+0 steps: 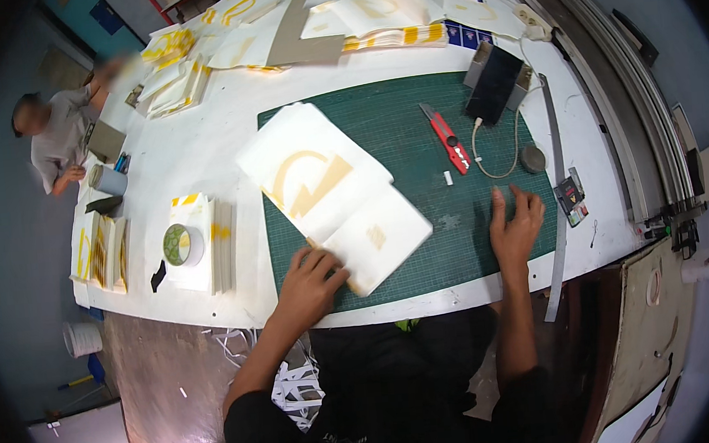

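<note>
A white folded paper sheet [352, 192] with tan printed shapes lies at a slant on the green cutting mat [426, 278]. My left hand [313, 279] is closed at its near left edge, with fingers curled over the paper. On the mat's right part rests my right hand [517, 225], open and holding nothing, thumb apart from the fingers. Beyond it lies a red utility knife [450, 143] with its blade pointing away, beside a small white piece [448, 178]. A round grey disc [532, 158] sits near the mat's right edge.
A dark phone [494, 84] leans on a stand with a cable. A long metal ruler [554, 181] runs along the right. At left, a tape roll [182, 245] rests on a paper stack [223, 261]. Paper piles [392, 14] cover the far side. A person [64, 132] is at far left.
</note>
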Available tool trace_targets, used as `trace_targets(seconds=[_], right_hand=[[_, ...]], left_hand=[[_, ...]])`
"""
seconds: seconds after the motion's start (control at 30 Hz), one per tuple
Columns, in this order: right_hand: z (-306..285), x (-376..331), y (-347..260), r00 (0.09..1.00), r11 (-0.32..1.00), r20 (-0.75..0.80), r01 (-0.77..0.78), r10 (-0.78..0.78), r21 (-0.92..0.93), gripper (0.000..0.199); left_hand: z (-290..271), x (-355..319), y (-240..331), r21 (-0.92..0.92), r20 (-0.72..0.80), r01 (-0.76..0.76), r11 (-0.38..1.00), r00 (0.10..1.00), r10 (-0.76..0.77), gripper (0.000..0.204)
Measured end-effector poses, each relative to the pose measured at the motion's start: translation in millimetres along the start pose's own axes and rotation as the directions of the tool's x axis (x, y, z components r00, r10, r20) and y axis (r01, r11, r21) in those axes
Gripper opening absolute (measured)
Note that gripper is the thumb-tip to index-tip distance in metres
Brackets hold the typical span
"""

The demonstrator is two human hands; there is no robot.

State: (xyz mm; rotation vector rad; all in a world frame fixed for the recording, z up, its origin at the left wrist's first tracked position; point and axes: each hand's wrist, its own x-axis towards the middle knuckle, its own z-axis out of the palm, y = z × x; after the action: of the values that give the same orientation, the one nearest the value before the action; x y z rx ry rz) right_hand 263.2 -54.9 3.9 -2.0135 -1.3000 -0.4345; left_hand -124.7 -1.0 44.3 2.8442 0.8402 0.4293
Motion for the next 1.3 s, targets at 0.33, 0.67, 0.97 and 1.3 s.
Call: trace_targets(seconds=[0.33, 0.67, 0.97, 1.3], right_hand=[[34, -3, -176, 0.646, 0.852, 0.758, -0.445, 0.091, 0.277, 0.065], [39, -61, -203, 0.658, 0.842, 0.743, -0.326, -0.124, 0.429, 0.041], [47, 34, -173, 0.757, 0.854, 0.599, -0.107, -0.262, 0.509, 0.103], [135, 50, -185, 0.283, 0.326, 0.599, -0.630, -0.749, 0.705, 0.089]], left_hand=[[-10, -96, 16, -0.740, -0.010, 0.610, 0.283, 0.412, -0.911, 0.046], [-2, -110, -21, -0.457, 0.003, 0.839, 0.296, 0.334, -0.942, 0.042], [-123, -74, 9, -0.153, -0.193, 0.715, 0.682, 0.655, -0.730, 0.021], [-224, -63, 37, 0.466, -0.132, 0.297, 0.834, 0.955, -0.267, 0.025]])
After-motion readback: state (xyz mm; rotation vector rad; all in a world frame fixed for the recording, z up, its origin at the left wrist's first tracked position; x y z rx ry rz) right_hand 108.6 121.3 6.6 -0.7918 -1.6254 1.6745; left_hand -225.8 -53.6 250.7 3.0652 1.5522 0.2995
